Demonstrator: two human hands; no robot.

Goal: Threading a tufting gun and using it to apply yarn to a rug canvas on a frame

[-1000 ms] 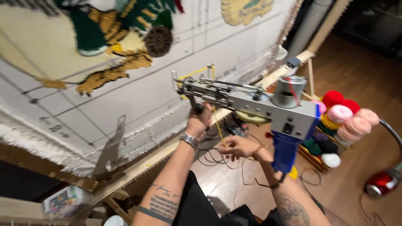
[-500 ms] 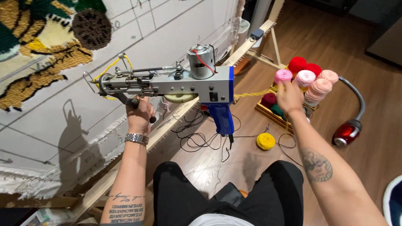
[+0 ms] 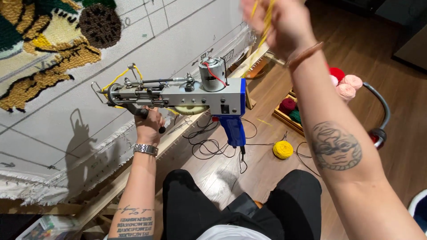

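Fingers of the left hand are wrapping tight around the black front handle of the tufting gun, holding it up sideways in front of the cloth, same grip as half a second ago. So the gun is sitting mid-frame, nose pointing left, blue rear handle hanging down, little motor on top, its cord dangling toward the floor. Yellow yarn is looping through the wire guide at the front end.

Moving right, here's what's changing: the right hand isn't down by the yarn crate anymore. Half a second ago it was reaching toward the pink cones; now it's raised high near the top edge, fingers pinched shut on a yellow strand that's running up out of view and down behind the gun. The forearm is crossing the whole right side of the shot.

Behind that arm, the pink yarn cones and red one are peeking out, the crate with dark red and green balls is sitting on the wood floor, and a yellow yarn ball is lying just beside it.
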